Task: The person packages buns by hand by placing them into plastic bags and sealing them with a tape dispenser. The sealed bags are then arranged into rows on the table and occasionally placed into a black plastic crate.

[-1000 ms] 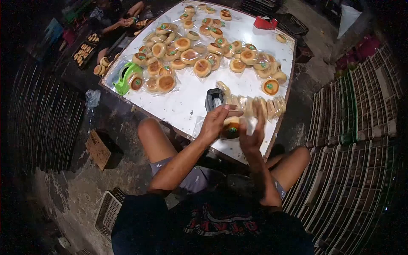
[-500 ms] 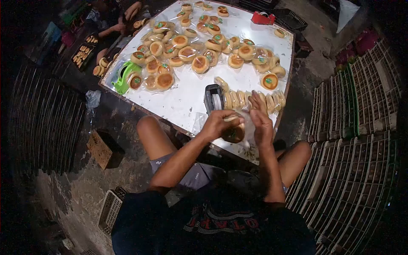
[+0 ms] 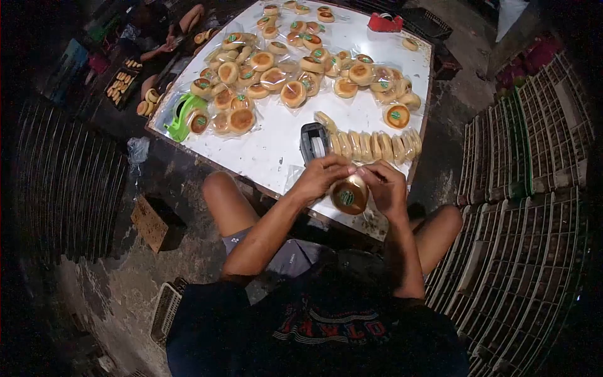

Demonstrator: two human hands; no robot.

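Between hands: round brown bun (image 3: 349,195), green sticker, seemingly wrapped.

- Table (image 3: 276,144) ahead of the person, knees under its near edge.
- Both hands over near edge: left hand (image 3: 320,179), right hand (image 3: 386,188), bun (image 3: 349,195) between them, touched by both.
- Dispenser (image 3: 314,141) on table just behind left hand.
- Bun row (image 3: 374,146) on edge, right of dispenser, behind right hand.
- Bun pile (image 3: 282,69) across far half of table.
- Second dispenser (image 3: 182,116) at left edge; third (image 3: 384,23) at far edge.
- Racks (image 3: 534,207) on floor, right of table.
- Co-worker (image 3: 163,31) beyond far-left corner.
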